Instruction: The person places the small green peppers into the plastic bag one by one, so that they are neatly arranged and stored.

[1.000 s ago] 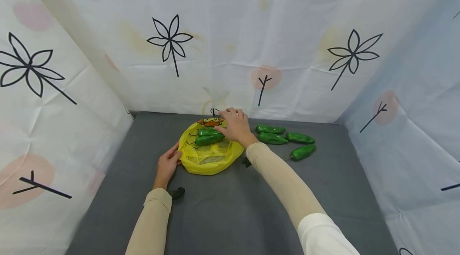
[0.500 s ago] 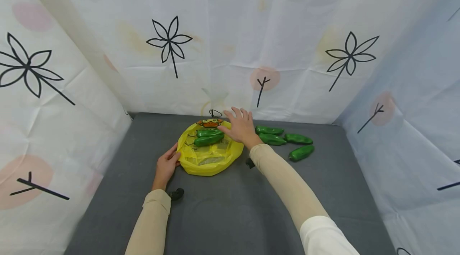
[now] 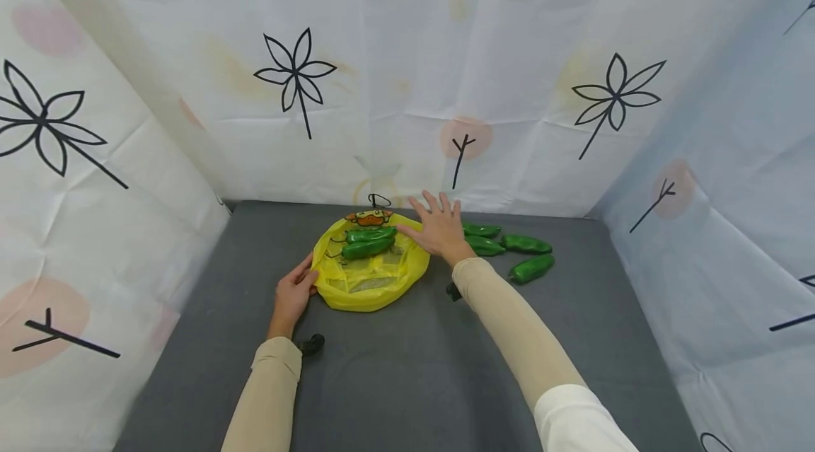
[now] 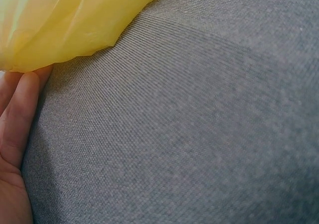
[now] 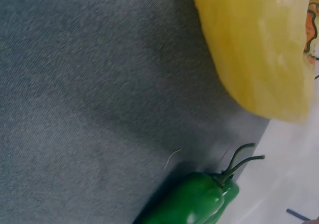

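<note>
A yellow plastic bag [image 3: 376, 300] lies with its mouth spread wide on the grey table. Inside it rest two green peppers [image 3: 367, 248], side by side, stems to the left. My left hand [image 3: 295, 294] pinches the bag's left rim; in the left wrist view its fingers [image 4: 22, 114] reach under the yellow plastic. Fingers straight and spread, my right hand [image 3: 442, 231] hovers by the bag's right rim and holds nothing. Just right of it lie several more green peppers [image 3: 531, 269], some partly hidden by the hand. The right wrist view shows pepper stems near the bag.
The grey table [image 3: 382, 388] meets a printed white cloth [image 3: 395, 84] at the back, and similar cloth hangs at both sides. Behind the bag a thin black loop [image 3: 378, 200] stands against the cloth. Dark wrist straps show at both wrists.
My right hand has moved right, from over the peppers in the bag to its right rim, and its fingers have spread. The left hand keeps its hold on the bag.
</note>
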A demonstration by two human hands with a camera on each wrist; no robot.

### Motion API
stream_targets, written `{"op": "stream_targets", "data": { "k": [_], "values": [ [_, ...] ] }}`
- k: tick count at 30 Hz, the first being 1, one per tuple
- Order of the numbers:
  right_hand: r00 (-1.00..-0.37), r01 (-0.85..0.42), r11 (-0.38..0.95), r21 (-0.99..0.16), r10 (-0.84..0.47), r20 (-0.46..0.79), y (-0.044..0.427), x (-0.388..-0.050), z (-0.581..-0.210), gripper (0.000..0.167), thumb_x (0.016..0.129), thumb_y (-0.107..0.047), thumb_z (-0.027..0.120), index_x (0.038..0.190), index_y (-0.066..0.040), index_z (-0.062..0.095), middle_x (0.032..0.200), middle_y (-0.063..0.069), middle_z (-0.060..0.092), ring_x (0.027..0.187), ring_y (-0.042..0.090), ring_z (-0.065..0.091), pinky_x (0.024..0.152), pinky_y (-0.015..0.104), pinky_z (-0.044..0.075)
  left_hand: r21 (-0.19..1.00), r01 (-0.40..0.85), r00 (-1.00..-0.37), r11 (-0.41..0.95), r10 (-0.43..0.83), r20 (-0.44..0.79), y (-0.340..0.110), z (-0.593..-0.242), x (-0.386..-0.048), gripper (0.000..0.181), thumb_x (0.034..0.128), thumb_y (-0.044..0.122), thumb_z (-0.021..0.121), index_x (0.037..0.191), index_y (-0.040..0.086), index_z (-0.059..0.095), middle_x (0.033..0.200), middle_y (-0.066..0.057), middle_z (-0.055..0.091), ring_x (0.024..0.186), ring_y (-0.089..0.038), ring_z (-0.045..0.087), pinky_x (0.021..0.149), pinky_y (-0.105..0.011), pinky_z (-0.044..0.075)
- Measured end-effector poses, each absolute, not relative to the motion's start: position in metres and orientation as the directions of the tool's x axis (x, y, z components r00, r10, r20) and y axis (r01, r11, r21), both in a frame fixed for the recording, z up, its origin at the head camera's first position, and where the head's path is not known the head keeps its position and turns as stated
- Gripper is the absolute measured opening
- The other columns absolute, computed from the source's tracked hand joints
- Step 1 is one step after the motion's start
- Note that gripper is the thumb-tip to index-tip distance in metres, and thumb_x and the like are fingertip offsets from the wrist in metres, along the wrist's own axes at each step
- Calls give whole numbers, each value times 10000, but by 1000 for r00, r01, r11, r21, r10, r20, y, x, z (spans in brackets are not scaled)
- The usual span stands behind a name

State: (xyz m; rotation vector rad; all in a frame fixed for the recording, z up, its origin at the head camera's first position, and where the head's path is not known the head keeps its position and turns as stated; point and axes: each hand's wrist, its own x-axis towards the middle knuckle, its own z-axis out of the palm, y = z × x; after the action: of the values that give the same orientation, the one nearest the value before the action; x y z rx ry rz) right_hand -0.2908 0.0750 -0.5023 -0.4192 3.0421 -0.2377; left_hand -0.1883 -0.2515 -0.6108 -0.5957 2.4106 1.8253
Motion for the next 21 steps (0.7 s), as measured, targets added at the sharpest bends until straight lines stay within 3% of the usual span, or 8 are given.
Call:
{"op": "stream_targets", "data": {
  "k": [21],
  "values": [
    [-967, -208, 955, -211, -233, -99, 114, -292, -531, 854, 946, -811, 334, 1650, -384, 106, 1741, 65, 42, 1599, 407, 1, 1237, 706, -16, 908, -342, -926, 243, -250, -283, -252, -610, -185, 503, 1024, 406, 616, 1500, 454, 462, 1487, -22, 595, 994, 11, 631, 778, -127, 542]
  ]
}}
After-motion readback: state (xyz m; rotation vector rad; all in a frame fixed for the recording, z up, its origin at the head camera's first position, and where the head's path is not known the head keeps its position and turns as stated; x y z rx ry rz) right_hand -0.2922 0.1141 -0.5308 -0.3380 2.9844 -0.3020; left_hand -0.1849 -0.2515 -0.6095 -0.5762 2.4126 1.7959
